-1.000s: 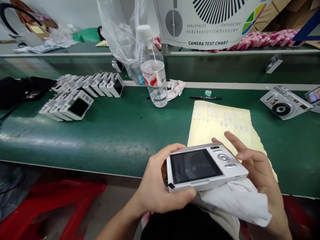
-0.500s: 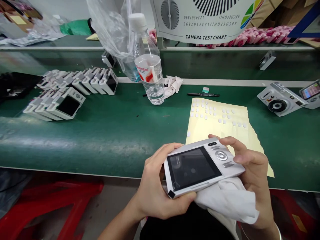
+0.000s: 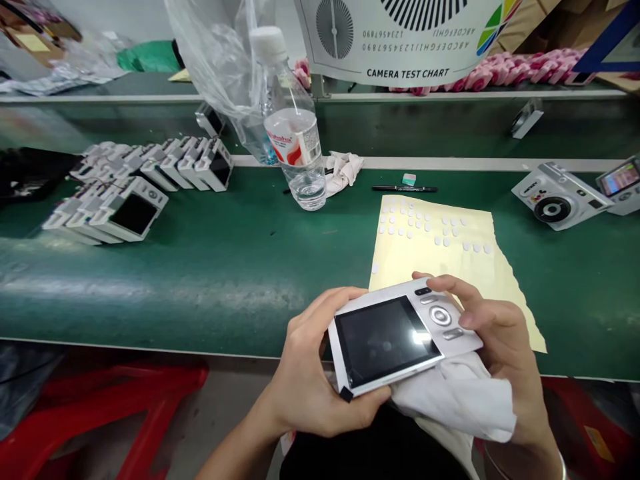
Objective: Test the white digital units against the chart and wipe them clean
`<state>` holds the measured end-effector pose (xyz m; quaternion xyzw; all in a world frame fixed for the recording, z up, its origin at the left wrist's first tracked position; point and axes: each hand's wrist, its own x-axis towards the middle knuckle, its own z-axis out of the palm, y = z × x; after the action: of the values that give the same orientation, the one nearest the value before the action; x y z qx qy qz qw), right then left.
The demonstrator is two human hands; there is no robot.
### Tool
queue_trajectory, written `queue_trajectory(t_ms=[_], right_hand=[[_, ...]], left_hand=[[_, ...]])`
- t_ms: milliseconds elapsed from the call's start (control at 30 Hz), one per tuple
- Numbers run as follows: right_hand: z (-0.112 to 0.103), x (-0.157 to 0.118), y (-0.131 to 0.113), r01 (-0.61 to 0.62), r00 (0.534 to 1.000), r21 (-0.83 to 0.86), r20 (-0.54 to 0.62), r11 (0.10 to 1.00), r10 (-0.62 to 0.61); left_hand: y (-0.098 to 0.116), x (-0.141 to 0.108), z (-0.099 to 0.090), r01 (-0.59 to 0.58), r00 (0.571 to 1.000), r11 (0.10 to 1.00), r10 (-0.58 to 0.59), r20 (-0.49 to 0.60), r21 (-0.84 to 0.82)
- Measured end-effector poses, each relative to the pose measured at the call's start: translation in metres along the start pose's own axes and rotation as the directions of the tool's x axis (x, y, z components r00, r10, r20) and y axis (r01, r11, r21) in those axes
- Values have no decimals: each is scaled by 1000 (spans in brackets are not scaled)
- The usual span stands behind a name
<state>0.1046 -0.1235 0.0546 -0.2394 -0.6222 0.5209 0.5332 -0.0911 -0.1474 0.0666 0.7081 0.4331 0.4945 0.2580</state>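
Observation:
A silver-white digital camera [image 3: 387,340] is held above the bench's front edge, its dark screen and buttons turned up toward me. My left hand [image 3: 320,373] grips its left end, thumb along the lower edge and fingers over the top edge. Around the right end are the fingers of my right hand [image 3: 505,347], thumb beside the round button pad and index finger at the top corner. A white cloth [image 3: 460,397] is also in my right hand, bunched below the camera. Under the hands lies a yellow sheet [image 3: 440,267] with rows of small pale stickers.
Rows of similar cameras [image 3: 127,213] stand at the left of the green bench [image 3: 225,280]. A water bottle [image 3: 300,160], a crumpled cloth [image 3: 344,170] and a black pen [image 3: 405,189] lie toward the back. Another camera [image 3: 555,200] sits at the right. Red stools [image 3: 150,400] stand below.
The camera has tilted slightly, and a bright reflection now shows on its screen. My right index finger and thumb have shifted a little left with it.

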Motion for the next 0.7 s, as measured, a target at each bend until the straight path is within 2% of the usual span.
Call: queue_trajectory(t_ms=[233, 333, 467, 600, 700], right_hand=[[3, -2, -1, -41, 999, 34, -13, 999, 42], [3, 1, -2, -116, 985, 200, -100, 973, 138], [-13, 6, 2, -141, 925, 451, -256, 882, 279], [-37, 3, 9, -98, 830, 489, -440, 867, 342], [-48, -1, 12, -47, 808, 417, -518, 907, 281]], left_hand=[[-1, 2, -8, 2, 999, 998, -5, 46, 58], [-5, 2, -10, 135, 990, 987, -132, 40, -82], [-15, 1, -10, 376, 926, 849, -356, 125, -371], [-24, -2, -8, 423, 901, 758, -411, 140, -496], [-28, -4, -7, 423, 897, 737, -422, 131, -527]])
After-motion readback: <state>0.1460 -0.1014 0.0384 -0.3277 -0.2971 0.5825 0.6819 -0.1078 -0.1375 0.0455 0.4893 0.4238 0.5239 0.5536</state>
